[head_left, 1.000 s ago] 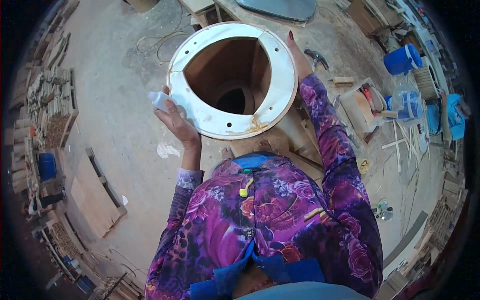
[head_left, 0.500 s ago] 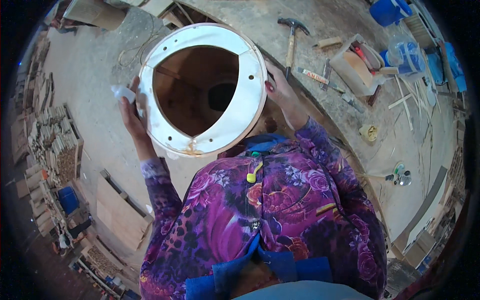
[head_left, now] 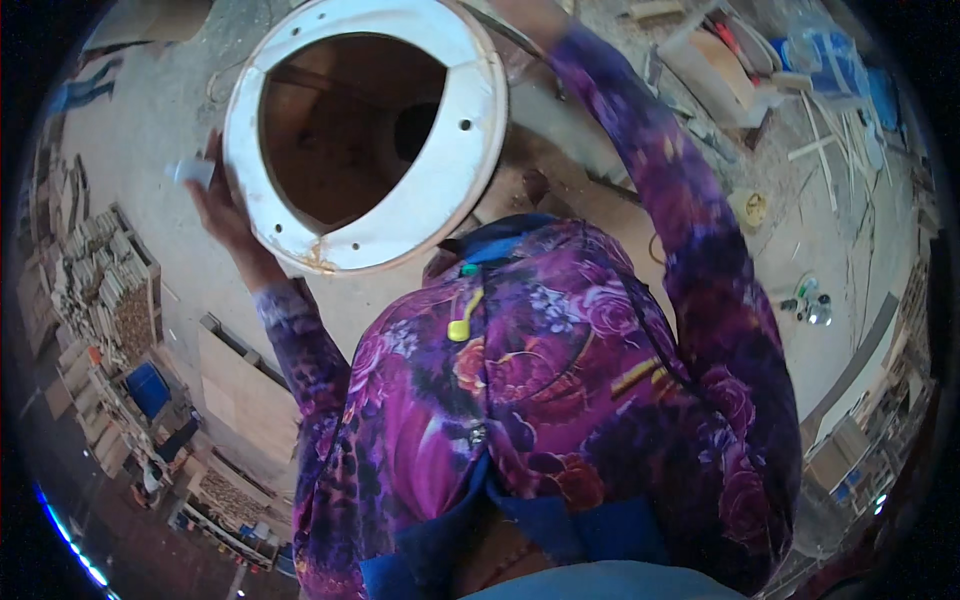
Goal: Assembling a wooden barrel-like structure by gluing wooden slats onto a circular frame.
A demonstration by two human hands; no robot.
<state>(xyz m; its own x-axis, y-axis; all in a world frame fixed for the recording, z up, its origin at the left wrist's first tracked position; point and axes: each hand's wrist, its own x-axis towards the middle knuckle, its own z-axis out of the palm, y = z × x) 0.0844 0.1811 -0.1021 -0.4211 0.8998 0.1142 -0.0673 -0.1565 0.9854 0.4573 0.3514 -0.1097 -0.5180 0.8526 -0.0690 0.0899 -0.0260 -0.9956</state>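
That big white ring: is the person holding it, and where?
Yes. The left hand grips the white ring at its left outer rim; the right hand is out of view.

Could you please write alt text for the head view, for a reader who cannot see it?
A person in a purple floral jacket holds up a large white ring with both arms. The left hand grips its left edge beside a small white object; the right hand is out of view. Below lies a dusty workshop floor.

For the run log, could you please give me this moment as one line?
left hand: grips rim of white ring, small white piece pinched in fingers | right hand: out of frame at ring's far side | ring: raised, tilted | below: workshop floor
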